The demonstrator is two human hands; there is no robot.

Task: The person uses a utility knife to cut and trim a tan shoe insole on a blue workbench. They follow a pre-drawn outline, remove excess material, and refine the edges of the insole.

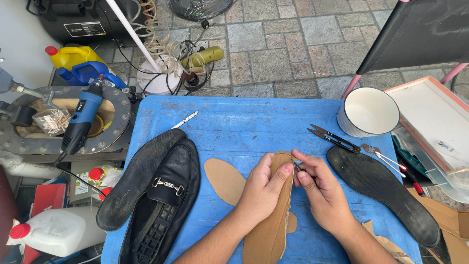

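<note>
Currently cardboard insole [267, 230] is gripped by left hand [261, 188], long axis toward table's near edge; right hand [320, 188] pinches its toe tip.

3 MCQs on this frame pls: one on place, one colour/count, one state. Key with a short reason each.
1. Where do the black snips lie?
A. between the white cup and the hands
B. on the loafer
C. on the floor

2. What colour is the table top?
A. red
B. blue
C. grey

3. How is the brown insole held?
A. lying flat, untouched
B. gripped by the left hand, right hand working at its top edge
C. tucked in the shoe

Key: 1 A, snips rest on the blue top beside the cup. 2 B, plainly blue. 3 B, both hands meet at its upper end.
</note>
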